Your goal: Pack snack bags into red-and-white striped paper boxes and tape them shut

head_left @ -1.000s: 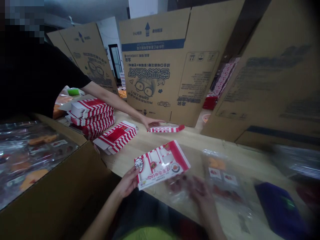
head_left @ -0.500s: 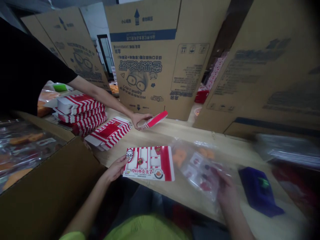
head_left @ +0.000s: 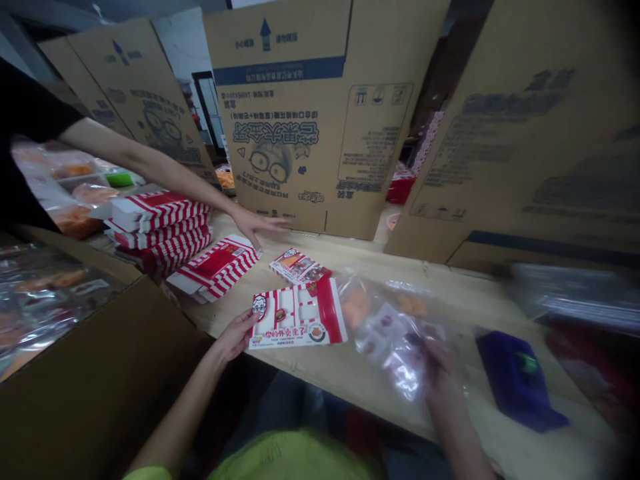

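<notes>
The left hand (head_left: 237, 337) pinches the left end of a red and white box (head_left: 295, 317), which it holds tilted above the near edge of the table (head_left: 325, 367). The box's long axis runs across the view from left to right, the right end slightly higher; its windowed front faces up toward the person, with the cartoon face at the gripped end, the solid red band at the far right end, and the line of large print along the near edge. That red end points to a clear plastic bag (head_left: 385, 333), which the right hand (head_left: 440, 367) clasps by its lower right part, well apart from the left hand. The bag slants from upper left to lower right, an orange piece at its upper left end; blur makes the exact hold of the fingers hard to make out. Just beyond the held box, a smaller-looking box (head_left: 300, 265) lies on the table, its long axis slanting down to the right. A co-worker's hand (head_left: 260, 225) spreads over the table, near the right end of some striped cartons (head_left: 217, 268) whose white flap points lower left. A purple object (head_left: 517, 380) lies right of the right hand.
</notes>
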Motion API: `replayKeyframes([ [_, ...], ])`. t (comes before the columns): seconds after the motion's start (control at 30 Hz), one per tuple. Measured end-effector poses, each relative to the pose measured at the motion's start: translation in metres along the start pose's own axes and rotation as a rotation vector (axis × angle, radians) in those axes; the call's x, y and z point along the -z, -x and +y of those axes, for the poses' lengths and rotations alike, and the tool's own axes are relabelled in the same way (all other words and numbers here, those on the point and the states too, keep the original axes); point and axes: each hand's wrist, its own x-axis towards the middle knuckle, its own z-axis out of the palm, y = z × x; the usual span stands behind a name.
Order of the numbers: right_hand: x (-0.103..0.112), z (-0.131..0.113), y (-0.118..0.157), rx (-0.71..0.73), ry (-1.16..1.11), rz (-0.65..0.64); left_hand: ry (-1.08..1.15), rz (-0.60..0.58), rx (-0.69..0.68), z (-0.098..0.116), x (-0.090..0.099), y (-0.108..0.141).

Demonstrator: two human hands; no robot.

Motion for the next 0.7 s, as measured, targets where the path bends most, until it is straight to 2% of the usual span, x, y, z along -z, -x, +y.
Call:
replayKeyframes([
  [0.2,0.007,-0.014,-0.009,-0.006,0.226,-0.215,-0.028,0.020,0.010,-0.002,-0.010,-0.001],
  [0.4,0.011,-0.027,-0.019,-0.002,0.368,-0.234,0.005,0.103,-0.031,0.004,-0.014,0.000],
  [0.57,0.012,-0.031,-0.028,-0.133,0.479,-0.346,-0.022,0.076,0.049,0.006,-0.014,0.002],
  [0.7,0.014,-0.035,-0.029,-0.215,0.558,-0.441,-0.025,0.101,0.040,0.006,-0.011,-0.001],
])
